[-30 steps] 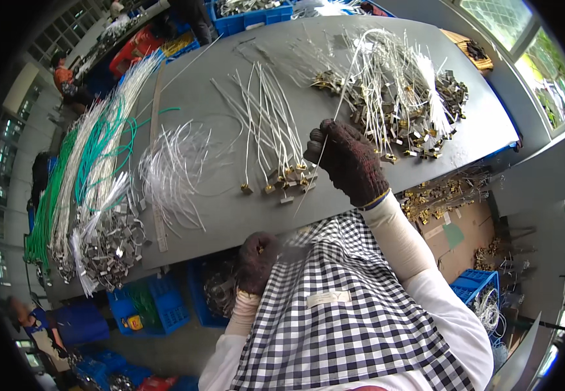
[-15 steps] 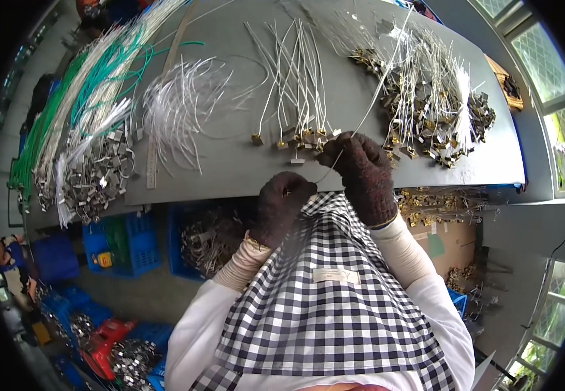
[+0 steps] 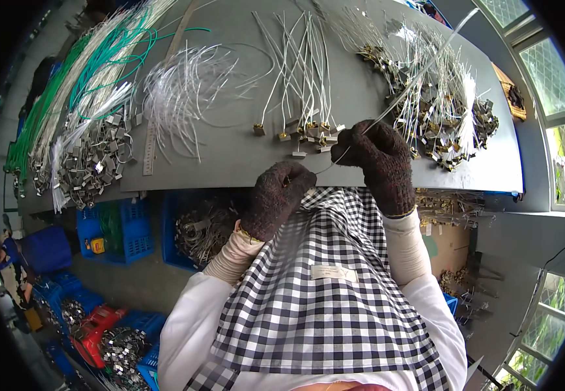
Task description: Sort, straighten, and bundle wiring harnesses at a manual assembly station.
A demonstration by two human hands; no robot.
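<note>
My left hand (image 3: 277, 201), in a dark knitted glove, is pinched closed in front of the table's near edge. My right hand (image 3: 381, 163), gloved the same way, is a little higher and to the right, its fingers closed on a thin pale wire (image 3: 448, 42). From there the wire runs up and right across the table, and a short curved piece bridges the gap between both hands. The wire's lower end disappears into my left fingers; whether a small block is in there is hidden. Just beyond my hands lie several wires with small metal blocks (image 3: 311, 133).
A larger heap of wires with brassy blocks (image 3: 452, 137) lies to the right. Loose clear strands (image 3: 188, 91), a metal ruler (image 3: 149, 150) and green and white wire bundles with silver blocks (image 3: 100, 159) lie left. Blue crates (image 3: 136, 238) stand below the table.
My right hand has moved right with the wire, and the wire's far end has swung right. The left hand stays near the same spot, pinched closed.
</note>
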